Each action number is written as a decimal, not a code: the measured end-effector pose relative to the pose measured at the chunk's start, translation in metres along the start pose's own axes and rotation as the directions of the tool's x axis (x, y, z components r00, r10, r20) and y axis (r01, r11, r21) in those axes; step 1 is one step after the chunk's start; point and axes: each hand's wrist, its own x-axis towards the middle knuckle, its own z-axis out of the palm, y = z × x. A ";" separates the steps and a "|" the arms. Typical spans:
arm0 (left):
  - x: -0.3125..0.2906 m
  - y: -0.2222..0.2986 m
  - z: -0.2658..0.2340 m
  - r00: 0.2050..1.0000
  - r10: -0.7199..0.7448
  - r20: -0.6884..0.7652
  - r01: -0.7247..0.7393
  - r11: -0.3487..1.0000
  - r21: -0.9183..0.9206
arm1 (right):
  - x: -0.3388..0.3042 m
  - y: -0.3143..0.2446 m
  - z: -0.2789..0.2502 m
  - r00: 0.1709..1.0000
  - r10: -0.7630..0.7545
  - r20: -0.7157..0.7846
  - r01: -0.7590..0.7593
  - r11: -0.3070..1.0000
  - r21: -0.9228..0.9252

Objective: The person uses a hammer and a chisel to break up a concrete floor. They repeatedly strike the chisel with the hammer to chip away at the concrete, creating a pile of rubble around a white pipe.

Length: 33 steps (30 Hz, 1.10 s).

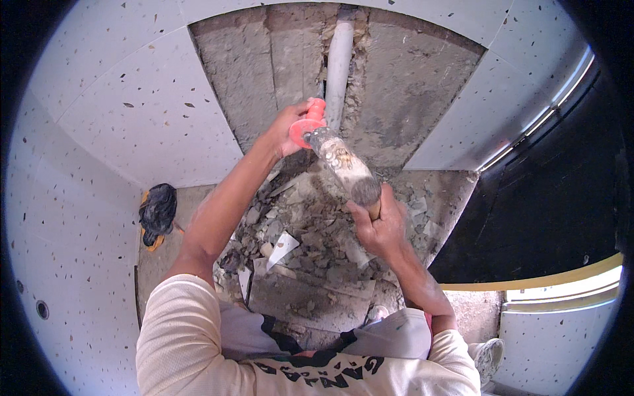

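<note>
My left hand (285,129) is closed around a chisel with a red grip and a round red hand guard (305,130). It is held against the bare cement wall (403,86), just left of a grey pipe (339,63). My right hand (384,228) grips a heavy hammer (347,168) by its handle, near the head. The hammer's far end overlaps the chisel guard in this view; I cannot tell whether the two touch. The chisel's tip is hidden.
Broken rubble (317,231) covers the floor below, with a white tile shard (282,249) among it. Speckled white panels (145,105) flank the bare wall. A black bag (158,208) lies at the left, a dark panel (535,198) stands at the right, and a bucket (490,356) sits lower right.
</note>
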 end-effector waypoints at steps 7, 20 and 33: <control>-0.004 0.009 0.000 1.000 -0.003 0.007 0.003 1.000 0.002 | -0.004 0.006 0.001 0.892 -0.441 -0.095 0.437 0.897 -0.062; -0.004 0.002 0.013 0.997 0.076 0.009 -0.075 0.995 -0.058 | -0.004 -0.008 -0.015 0.894 -0.442 -0.066 0.443 0.896 0.003; 0.021 0.000 0.017 1.000 0.010 0.025 -0.006 0.986 -0.164 | 0.018 0.023 0.018 0.999 0.035 0.005 -0.035 0.993 -0.117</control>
